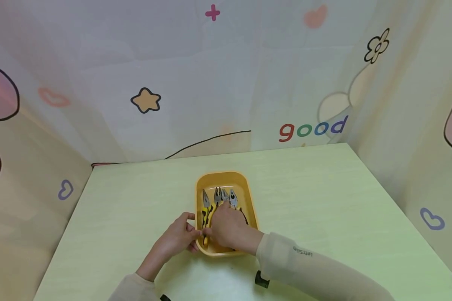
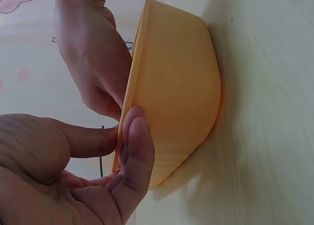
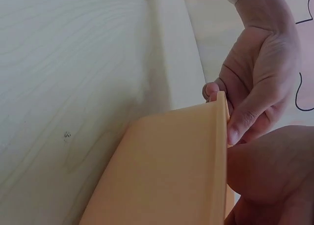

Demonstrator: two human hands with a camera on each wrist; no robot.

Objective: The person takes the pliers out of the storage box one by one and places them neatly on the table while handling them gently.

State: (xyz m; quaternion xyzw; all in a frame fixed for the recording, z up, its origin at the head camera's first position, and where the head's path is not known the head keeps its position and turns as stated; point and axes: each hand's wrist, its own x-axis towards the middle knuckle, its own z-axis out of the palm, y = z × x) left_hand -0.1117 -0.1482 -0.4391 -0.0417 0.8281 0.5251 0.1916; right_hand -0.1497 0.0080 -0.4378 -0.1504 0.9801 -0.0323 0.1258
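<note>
A yellow-orange plastic tray (image 1: 226, 178) holds several pliers with yellow-and-black handles, jaws toward the far end. Long-nose pliers (image 1: 206, 199) lie along its left side, and combination pliers (image 1: 233, 198) lie to the right. At the tray's near left edge, my left hand (image 1: 178, 235) pinches the rim, thumb on the inner side and fingers outside, as the left wrist view shows. My right hand (image 1: 227, 225) reaches down into the tray over the pliers' handles. Its fingertips are hidden behind the back of the hand and the tray wall, so I cannot tell whether it grips a handle.
The tray stands on a pale green wood-grain table (image 1: 309, 196). A printed curtain (image 1: 226, 83) rises along the table's back and sides. Small black objects (image 1: 262, 279) show by the sleeves near the front.
</note>
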